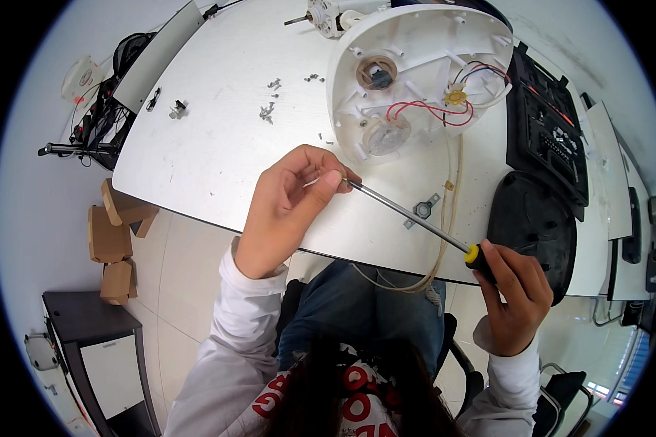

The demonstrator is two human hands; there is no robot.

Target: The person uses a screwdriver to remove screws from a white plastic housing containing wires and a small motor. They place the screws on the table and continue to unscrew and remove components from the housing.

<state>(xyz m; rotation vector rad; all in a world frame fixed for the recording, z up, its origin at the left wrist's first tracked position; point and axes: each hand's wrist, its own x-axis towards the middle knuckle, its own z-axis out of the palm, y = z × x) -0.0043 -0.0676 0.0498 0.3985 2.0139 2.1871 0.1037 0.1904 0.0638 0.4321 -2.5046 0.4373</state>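
Note:
A long screwdriver (413,217) with a yellow and black handle slants across in front of me. My right hand (516,295) grips its handle. At its tip, my left hand (290,204) pinches something tiny, brassy in colour, between thumb and forefinger; it is too small to name. Just beyond the hands stands a white plastic appliance housing (430,44), its hollow side toward me, with red wires (434,108) and round fittings inside. Under the screwdriver shaft, a small metal bracket with a round centre (422,210) lies on the white table (211,146).
Small screws (267,112) lie in loose groups left of the housing. A black tool case (550,124) sits open at the right, near a black oval cover (533,233). A pale cord (444,240) hangs over the table's front edge. A motor (335,16) stands at the back.

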